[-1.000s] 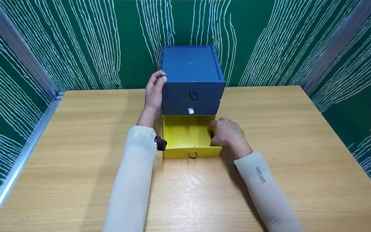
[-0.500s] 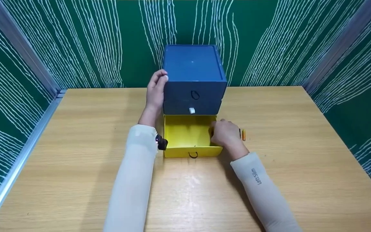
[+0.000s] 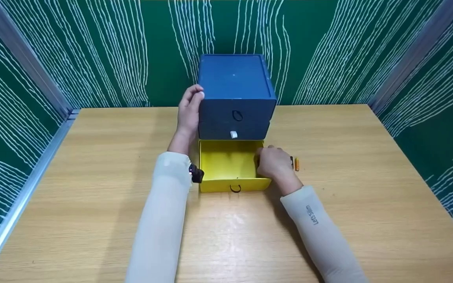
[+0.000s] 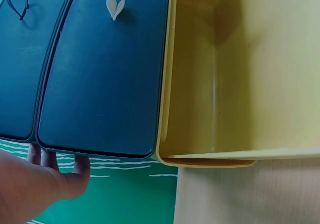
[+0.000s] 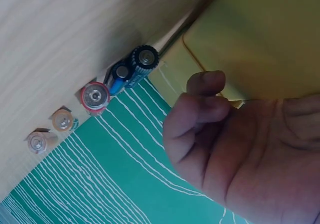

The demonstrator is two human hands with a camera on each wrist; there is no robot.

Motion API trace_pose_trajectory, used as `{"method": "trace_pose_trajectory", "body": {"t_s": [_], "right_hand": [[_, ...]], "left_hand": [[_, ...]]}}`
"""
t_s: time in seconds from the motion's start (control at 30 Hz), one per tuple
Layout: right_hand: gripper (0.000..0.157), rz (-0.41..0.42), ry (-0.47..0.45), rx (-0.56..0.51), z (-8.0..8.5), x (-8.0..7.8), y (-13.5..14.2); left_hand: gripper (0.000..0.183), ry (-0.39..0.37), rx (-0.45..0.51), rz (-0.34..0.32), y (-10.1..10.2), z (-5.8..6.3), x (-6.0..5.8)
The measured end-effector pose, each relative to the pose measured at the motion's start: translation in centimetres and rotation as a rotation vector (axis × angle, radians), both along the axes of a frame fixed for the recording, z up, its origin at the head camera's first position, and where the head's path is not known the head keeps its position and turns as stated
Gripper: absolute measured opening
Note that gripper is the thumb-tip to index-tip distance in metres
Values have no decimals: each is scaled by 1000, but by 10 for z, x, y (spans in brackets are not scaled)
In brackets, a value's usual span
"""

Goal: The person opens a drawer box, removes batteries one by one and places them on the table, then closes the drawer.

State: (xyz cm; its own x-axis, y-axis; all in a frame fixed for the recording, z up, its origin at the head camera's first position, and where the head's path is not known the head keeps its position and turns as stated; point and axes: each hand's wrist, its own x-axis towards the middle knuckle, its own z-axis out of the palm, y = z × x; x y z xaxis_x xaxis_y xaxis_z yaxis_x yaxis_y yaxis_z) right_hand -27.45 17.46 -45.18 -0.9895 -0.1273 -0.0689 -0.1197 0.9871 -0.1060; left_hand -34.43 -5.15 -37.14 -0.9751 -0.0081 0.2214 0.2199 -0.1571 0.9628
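A blue drawer cabinet stands at the back of the table, its yellow bottom drawer pulled out towards me. My left hand rests against the cabinet's left side, fingertips near the top front corner; in the left wrist view its fingers lie along that side. At the drawer's right wall, my right hand grips over the rim. Its fingers are curled in the right wrist view, and the thumb is hidden. Just right of this hand is an orange battery.
In the right wrist view several batteries stand in a row on the table beside the drawer, among them a red-rimmed battery and a dark battery. Green walls with white lines enclose the wooden table at the back and sides.
My right hand has shifted slightly left and its fingers have closed in at the drawer's right wall, uncovering the batteries to its right. My left hand has stayed at the cabinet.
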Motion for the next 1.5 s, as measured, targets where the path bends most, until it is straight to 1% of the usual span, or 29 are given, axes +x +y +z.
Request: {"method": "trace_pose_trajectory", "body": {"t_s": [0.17,0.43,0.63,0.8,0.93,1.07,1.13,1.37,1.5], "right_hand": [[26,-5,16,46,1,-1,-1],[26,-4,12,57,1,1,-5],[25,19,49,73,2,1,-5],[24,46,90,44,5,2,-2],[28,79,126,5,6,3,1],[32,110,168,-2,8,3,5],[34,113,173,-11,9,4,6],[36,116,170,-98,21,8,11],[37,116,186,-130,27,11,14]], "left_hand": [[19,12,7,2,-1,-1,-1],[19,-6,3,-7,1,2,0],[19,-8,-1,-8,2,2,-1],[18,-19,-5,-8,2,0,-2],[17,-10,1,-10,2,-3,-1],[17,8,23,-9,1,-4,-1],[17,13,29,-9,1,-4,-1],[19,-3,32,-15,0,-1,0],[20,-19,27,-14,1,6,7]]}}
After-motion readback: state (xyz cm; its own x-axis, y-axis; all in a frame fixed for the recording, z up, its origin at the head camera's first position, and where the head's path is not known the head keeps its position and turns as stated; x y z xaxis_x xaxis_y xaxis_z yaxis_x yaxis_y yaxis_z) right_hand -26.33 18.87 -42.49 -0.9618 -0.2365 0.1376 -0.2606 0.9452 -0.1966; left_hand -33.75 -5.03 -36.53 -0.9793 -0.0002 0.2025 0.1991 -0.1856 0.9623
